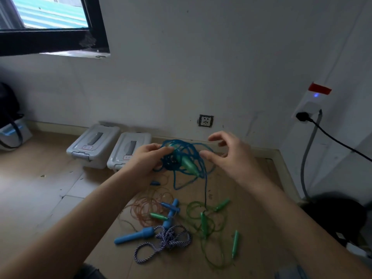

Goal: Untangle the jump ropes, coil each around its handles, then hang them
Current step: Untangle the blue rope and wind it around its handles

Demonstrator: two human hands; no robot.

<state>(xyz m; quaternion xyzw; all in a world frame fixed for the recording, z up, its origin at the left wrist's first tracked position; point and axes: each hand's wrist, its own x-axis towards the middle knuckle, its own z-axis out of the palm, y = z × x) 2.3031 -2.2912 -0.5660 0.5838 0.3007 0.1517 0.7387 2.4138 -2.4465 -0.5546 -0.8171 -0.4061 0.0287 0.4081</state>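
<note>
While the rest lies on the floor, one rope is up in the hands:

Held rope: a tangled blue translucent plastic jump rope (182,156) with a pale green tapered plastic handle (188,164) inside the bundle, raised above the brown floor (251,228), one strand trailing down to the pile.
Left hand (146,161): pinches the left side of the blue bundle between thumb and fingertips.
Right hand (231,156): spread and loosely curved just right of the bundle — whether it touches the strands, I cannot tell.
Floor pile, near: one thin orange-brown cord rope (149,208) at left, one green translucent plastic rope (209,228) at right, one blue-and-white braided rope (167,238) nearest.
Loose handles: four green handles visible on the floor; the blue handles overlap — exact number unclear.
Far left: two grey lidded plastic boxes (94,146) against the wall.
</note>
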